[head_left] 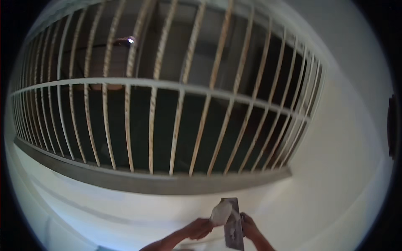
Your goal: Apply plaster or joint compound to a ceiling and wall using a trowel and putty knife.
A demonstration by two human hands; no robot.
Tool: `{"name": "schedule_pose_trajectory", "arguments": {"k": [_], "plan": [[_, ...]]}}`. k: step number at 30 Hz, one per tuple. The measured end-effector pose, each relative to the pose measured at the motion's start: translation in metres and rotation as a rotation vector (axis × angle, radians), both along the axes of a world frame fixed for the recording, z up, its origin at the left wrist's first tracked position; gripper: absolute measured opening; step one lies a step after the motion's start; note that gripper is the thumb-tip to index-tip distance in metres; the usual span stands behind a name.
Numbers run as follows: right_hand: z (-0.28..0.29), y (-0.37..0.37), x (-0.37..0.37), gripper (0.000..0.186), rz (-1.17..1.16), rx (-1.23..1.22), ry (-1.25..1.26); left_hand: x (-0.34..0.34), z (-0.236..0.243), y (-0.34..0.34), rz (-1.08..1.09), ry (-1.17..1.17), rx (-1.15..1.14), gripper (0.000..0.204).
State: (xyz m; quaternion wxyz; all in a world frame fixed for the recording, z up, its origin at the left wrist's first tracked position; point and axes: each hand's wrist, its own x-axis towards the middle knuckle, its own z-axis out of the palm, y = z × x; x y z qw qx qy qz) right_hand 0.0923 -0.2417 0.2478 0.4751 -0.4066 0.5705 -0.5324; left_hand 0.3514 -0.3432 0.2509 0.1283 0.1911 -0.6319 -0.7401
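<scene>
Low in the view, my right hand point(250, 227) is closed at the right edge of a plastering trowel point(234, 239), a long grey rectangular plate with pale smears on it. My left hand point(200, 229) grips what looks like a putty knife; its broad pale blade point(220, 214) overlaps the upper left part of the trowel. Its handle is hidden in my fingers. Whether the blade touches the plate, I cannot tell. Both hands are in front of a cream wall, below a window sill.
A window grille point(167, 88) with white, rust-stained bars spans the upper view, dark behind it. Under it runs a grey sill point(138, 182). Smooth pale wall point(335, 167) lies to the right, and a dark object point(392, 125) shows at the far right edge.
</scene>
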Motion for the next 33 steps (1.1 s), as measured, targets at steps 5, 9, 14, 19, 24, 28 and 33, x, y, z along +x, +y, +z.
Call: {"name": "schedule_pose_trajectory", "arguments": {"k": [5,9,14,19,24,28,33], "plan": [[-0.051,-0.088,-0.034,0.017,0.430,-0.383,-0.149,-0.016,-0.044,-0.041,0.187,0.506,-0.365,0.028],[0.045,-0.063,0.021,0.021,0.297,0.152,0.400,0.013,-0.039,-0.068,0.354,0.622,-0.617,0.026],[0.062,-0.109,-0.014,0.029,0.308,0.019,0.368,0.047,-0.022,-0.055,0.433,0.483,-0.275,0.027],[0.150,-0.096,0.030,0.020,0.279,0.023,0.247,0.077,-0.009,-0.043,0.612,0.096,-0.182,0.029],[0.139,-0.126,0.032,0.042,0.651,-0.247,-0.410,0.102,0.035,-0.049,1.042,0.440,-0.825,0.025],[0.185,-0.095,0.121,0.038,0.538,-0.071,-0.725,0.136,0.058,-0.055,1.234,0.231,-0.851,0.009],[0.159,-0.122,0.142,0.036,0.902,0.284,-1.043,0.153,0.069,-0.042,1.328,0.207,-0.925,0.006]]}}
